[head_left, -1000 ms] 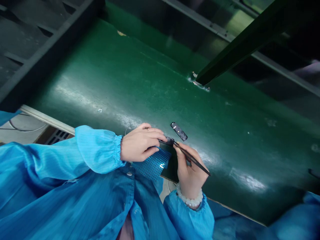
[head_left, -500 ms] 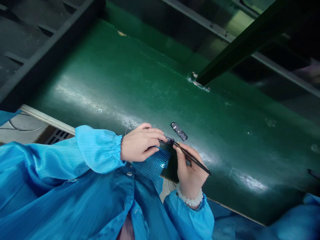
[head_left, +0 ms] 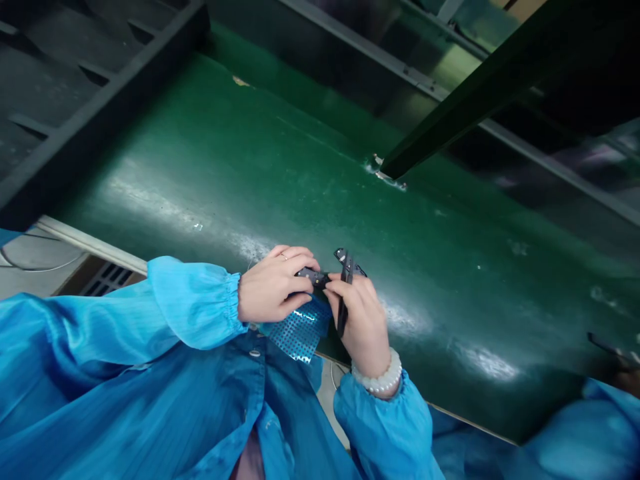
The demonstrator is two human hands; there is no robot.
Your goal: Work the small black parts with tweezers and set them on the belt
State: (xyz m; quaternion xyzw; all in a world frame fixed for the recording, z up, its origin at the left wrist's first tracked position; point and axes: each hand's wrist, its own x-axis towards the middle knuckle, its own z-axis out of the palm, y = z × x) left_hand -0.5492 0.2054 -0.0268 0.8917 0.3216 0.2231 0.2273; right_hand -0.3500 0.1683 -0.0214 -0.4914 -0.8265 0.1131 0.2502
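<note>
My left hand (head_left: 275, 287) is closed on the left side of a small, long black electronic part (head_left: 314, 276). My right hand (head_left: 363, 320) keeps black tweezers (head_left: 343, 317) tucked between its fingers, their tips away from the part. Its thumb and forefinger meet at the part's right end; whether they grip it or only touch it I cannot tell. Just beyond lies a second black part (head_left: 340, 254) on the bench, partly covered by the tweezers and my right hand. Below my left hand, a blue sheet patterned with dots (head_left: 299, 333) hangs at the bench edge.
The green bench (head_left: 240, 160) runs across the view. A dark divided tray (head_left: 115, 100) stands at the upper left. A dark post (head_left: 450, 120) rises from the bench's back. At the right edge are a dark tool (head_left: 603, 343) and another person's blue sleeve (head_left: 585, 427).
My right hand has moved left and turned. The tweezers have swung from the part's end to point up and away, and the right fingertips are now at the part.
</note>
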